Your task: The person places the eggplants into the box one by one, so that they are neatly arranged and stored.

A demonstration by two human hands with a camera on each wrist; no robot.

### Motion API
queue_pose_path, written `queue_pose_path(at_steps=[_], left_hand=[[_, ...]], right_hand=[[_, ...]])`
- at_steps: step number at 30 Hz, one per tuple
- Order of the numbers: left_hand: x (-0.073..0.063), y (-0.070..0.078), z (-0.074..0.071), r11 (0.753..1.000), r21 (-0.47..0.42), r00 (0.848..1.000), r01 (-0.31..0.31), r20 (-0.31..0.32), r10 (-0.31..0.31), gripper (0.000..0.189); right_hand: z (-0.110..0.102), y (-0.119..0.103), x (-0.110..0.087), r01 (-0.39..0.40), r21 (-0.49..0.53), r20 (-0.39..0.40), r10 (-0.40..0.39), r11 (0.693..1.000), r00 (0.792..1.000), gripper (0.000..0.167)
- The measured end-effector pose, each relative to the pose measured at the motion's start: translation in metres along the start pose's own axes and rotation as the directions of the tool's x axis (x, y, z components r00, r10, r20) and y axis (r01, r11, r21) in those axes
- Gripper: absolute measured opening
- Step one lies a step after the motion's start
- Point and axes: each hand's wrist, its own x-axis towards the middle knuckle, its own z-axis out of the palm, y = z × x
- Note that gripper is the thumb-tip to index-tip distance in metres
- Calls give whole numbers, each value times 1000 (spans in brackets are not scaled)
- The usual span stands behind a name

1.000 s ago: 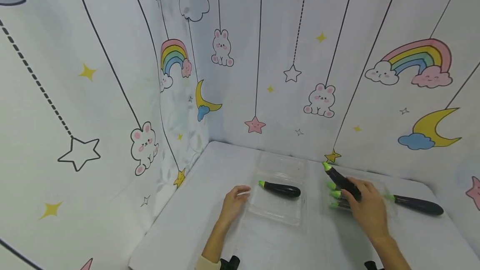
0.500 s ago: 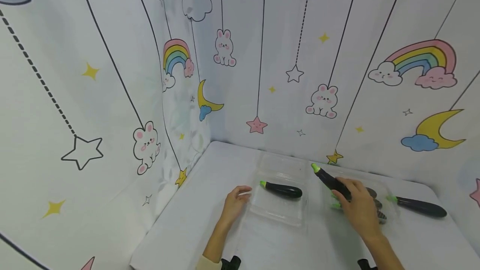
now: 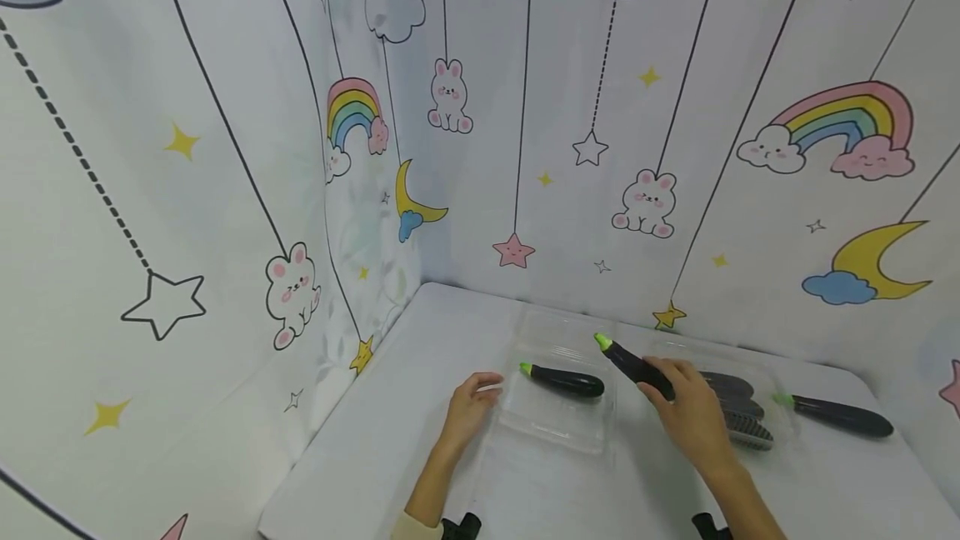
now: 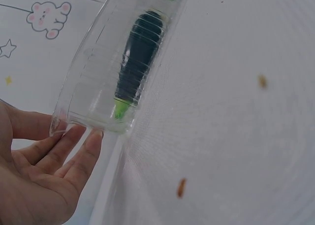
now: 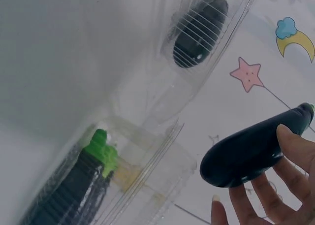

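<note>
In the head view my right hand [image 3: 690, 411] holds a toy-like dark eggplant [image 3: 626, 363] with a bright green stem, raised between two clear plastic boxes. The right wrist view shows thumb and fingers around that eggplant [image 5: 251, 151]. My left hand [image 3: 468, 411] is at the near-left edge of the left clear box [image 3: 551, 436]; in the left wrist view its fingertips [image 4: 96, 136] pinch the box's rim. One eggplant [image 3: 566, 381] lies in this box, stem to the left. Several eggplants [image 3: 731, 394] lie in the right box [image 3: 780, 377], partly hidden by my right hand.
Another eggplant [image 3: 843, 416] lies on the white table [image 3: 382, 440] at the right, beside the right box. An opened clear lid [image 3: 562, 327] extends behind the left box. Printed white curtains [image 3: 480, 190] border the table at the back and left.
My right hand has moved left with the eggplant, from over the right box toward the left box, uncovering more eggplants behind it. The left hand stays at the left box's edge.
</note>
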Motion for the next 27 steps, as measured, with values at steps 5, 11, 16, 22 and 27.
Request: queue_pose_path(at_steps=[5, 11, 16, 22, 27], left_hand=[[0, 0, 0, 1000, -2, 1000, -14, -7, 14, 34], [0, 1, 2, 1000, -3, 1000, -22, -19, 22, 34], [-1, 1, 2, 999, -8, 999, -32, -20, 32, 34], [-2, 1, -1, 1000, 17, 1000, -21, 21, 21, 34], [-2, 1, -1, 1000, 15, 999, -26, 21, 25, 34]], right_hand=[[9, -6, 0, 58, 26, -14, -58, 998, 998, 49], [20, -11, -1, 86, 39, -7, -86, 996, 996, 48], [24, -18, 1, 114, 56, -5, -114, 992, 993, 48], [34, -22, 3, 101, 61, 51, -105, 993, 993, 49], [41, -26, 4, 135, 66, 52, -138, 989, 989, 49]])
